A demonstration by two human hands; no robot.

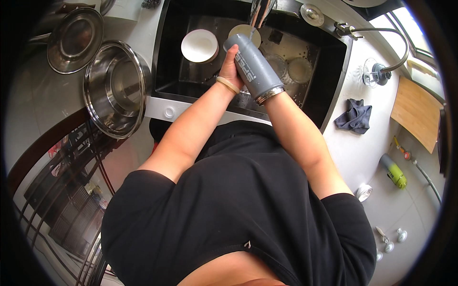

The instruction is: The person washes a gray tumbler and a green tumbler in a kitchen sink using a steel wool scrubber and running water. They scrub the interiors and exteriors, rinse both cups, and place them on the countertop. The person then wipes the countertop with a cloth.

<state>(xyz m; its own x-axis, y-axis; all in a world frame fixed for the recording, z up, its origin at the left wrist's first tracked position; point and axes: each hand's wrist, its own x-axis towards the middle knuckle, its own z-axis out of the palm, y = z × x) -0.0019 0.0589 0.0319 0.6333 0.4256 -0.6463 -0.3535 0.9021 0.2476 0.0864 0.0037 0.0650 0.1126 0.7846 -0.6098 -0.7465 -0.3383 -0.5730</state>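
My left hand [232, 68], with a pale bangle at its wrist, grips a grey bottle [259, 68] with lettering on its side. The bottle is tilted over the black sink [168, 77], its steel-rimmed end towards me. At that rim my right forearm [295, 121] ends from sight; the hand is hidden, inside or behind the bottle. Water runs from the chrome faucet [261, 14] onto the bottle's far end. A white bowl [199, 45] sits in the sink to the left. Behind the bottle is a partly hidden pale yellow dish [245, 30]. Two round clear pieces [300, 70] lie right.
A large steel basin [116, 89] and a steel pan [75, 41] stand left of the sink. On the right counter are a dark cloth [354, 116], a clear pump-like piece [375, 73] with a hose, and a wooden board [417, 112]. A grey-green bottle [393, 171] is farther right.
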